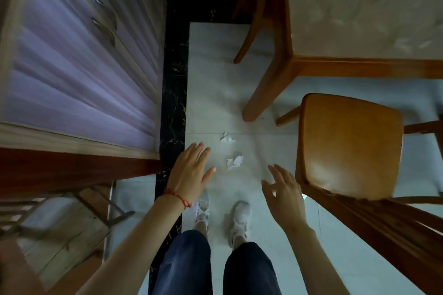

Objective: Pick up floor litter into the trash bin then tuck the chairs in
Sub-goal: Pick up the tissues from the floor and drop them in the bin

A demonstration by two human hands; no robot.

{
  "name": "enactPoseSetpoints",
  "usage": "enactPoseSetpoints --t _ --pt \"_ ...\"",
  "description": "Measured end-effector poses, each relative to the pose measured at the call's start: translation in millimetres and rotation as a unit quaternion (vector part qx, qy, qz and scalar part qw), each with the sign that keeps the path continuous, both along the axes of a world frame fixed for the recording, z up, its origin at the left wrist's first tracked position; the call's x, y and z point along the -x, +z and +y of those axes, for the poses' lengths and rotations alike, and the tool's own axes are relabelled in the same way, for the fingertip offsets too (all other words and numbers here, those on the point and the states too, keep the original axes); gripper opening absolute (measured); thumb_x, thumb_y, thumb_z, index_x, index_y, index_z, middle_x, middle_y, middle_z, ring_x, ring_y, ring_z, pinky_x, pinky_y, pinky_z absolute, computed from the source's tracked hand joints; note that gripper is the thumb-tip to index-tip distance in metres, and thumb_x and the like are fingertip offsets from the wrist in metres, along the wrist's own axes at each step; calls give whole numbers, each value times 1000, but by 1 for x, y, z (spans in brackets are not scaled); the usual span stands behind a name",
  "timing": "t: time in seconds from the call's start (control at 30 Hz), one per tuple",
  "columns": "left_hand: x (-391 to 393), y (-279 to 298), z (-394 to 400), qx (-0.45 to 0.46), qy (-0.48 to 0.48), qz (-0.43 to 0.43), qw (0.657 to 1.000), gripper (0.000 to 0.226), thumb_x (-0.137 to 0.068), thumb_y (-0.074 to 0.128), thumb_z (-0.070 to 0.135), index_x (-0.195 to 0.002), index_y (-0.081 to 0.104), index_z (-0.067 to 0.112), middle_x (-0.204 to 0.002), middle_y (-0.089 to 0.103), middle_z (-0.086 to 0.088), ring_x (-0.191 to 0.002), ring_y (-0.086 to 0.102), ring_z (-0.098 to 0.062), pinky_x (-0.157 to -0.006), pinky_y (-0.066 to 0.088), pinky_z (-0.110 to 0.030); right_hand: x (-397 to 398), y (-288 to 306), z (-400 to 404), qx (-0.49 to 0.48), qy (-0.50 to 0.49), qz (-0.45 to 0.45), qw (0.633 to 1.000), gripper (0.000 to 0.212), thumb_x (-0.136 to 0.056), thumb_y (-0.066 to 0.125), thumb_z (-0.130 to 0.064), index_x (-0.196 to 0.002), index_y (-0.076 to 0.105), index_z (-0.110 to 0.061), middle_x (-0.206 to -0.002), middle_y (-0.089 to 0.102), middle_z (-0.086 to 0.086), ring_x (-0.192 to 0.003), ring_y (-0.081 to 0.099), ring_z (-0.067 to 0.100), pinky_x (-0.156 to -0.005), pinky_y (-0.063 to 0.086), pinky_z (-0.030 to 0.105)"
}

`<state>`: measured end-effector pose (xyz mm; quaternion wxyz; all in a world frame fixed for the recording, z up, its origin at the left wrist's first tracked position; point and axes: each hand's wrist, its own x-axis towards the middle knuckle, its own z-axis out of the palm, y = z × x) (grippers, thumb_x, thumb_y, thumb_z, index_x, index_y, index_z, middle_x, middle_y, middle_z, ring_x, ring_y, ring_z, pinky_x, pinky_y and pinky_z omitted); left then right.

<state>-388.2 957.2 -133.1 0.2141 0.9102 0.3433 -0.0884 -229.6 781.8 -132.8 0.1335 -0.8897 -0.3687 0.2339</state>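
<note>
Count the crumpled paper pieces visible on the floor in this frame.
2. One crumpled paper lies farther ahead, near the table leg; the other lies closer, between the left hand and right hand. More may be hidden under the furniture.

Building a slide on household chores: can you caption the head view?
Both hands, left hand and right hand, open above two crumpled tissues on the floor beside a pulled-out chair.

We see two crumpled white paper wads [228, 138] [234, 162] on matt pale floor tiles [215, 93] edged by glossy black veined marble strip [173, 74], a smooth varnished wooden chair seat [350, 143], a wood-framed table [335, 67], and metal cabinet handles [105, 11].
</note>
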Motion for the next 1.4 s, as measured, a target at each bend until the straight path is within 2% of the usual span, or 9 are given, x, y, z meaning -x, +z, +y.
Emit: enactPoseSetpoints --t 0.17,0.33,0.43,0.63,0.73,0.9,1.07,1.27,1.4 --pt "-21 -51 14 6 -7 9 1000 57 -88 32 43 -115 59 0 -117 62 -20 -107 59 -36 -86 48 -47 -16 -48 25 -2 -9 5 1000 49 -87 43 -37 -124 56 -9 -131 56 13 -118 54 31 -97 43 45" --pt "-40 -110 22 4 9 14 1000 73 -95 7 48 -114 59 0 -117 62 -20 -107 60 -35 -86 49 -46 -31 -118 38 -8 -9 11 1000 46 -87 47 -35 -123 56 -9 -128 58 13 -116 56 32 -95 43 44" --pt "-46 -155 22 11 7 4 1000 71 -95 10 48 -116 58 -1 -119 61 -21 -110 58 -36 -89 46 -48 -36 -166 41 -4 -6 20 1000 45 -87 48 -33 -123 56 -7 -127 59 14 -117 55 32 -95 43 45" --pt "-57 -253 24 9 -1 5 1000 54 -85 38 38 -116 57 -2 -119 60 -22 -110 58 -37 -91 45 -49 -42 -266 34 8 18 30 999 45 -87 48 -34 -121 57 -5 -123 61 17 -113 58 35 -92 46 45" --pt "-65 -301 24 2 -22 7 1000 53 -84 39 36 -115 58 -3 -117 61 -22 -108 59 -38 -88 47 -49 -48 -311 29 10 40 19 999 50 -88 41 -39 -120 58 -5 -121 62 17 -110 59 35 -90 47 47" --pt "-76 -373 25 -11 -52 8 999 53 -85 37 37 -115 58 -2 -118 61 -22 -109 58 -38 -89 47 -48 -65 -376 23 11 60 2 998 48 -88 46 -37 -122 56 -5 -125 60 17 -113 57 35 -92 45 46" --pt "-86 -435 34 -4 -30 2 1000 55 -85 35 37 -117 57 -2 -122 58 -23 -113 55 -39 -93 43 -49 -81 -438 21 -16 98 -17 995 51 -88 39 -43 -122 56 -8 -124 60 15 -110 59 33 -89 47 43" --pt "-103 -509 41 36 36 -43 998 62 -88 31 46 -133 43 4 -140 43 -17 -131 36 -34 -107 27 -39 -96 -519 24 -41 118 -24 992 49 -87 43 -43 -124 54 -14 -127 59 10 -111 59 27 -92 44 38" --pt "-116 -563 45 45 43 -56 997 53 -94 42 34 -140 31 10 -148 30 -11 -138 22 -25 -112 16 -30 -98 -568 27 -65 113 -20 991 49 -88 42 -44 -127 52 -16 -129 58 8 -114 57 24 -95 40 35"
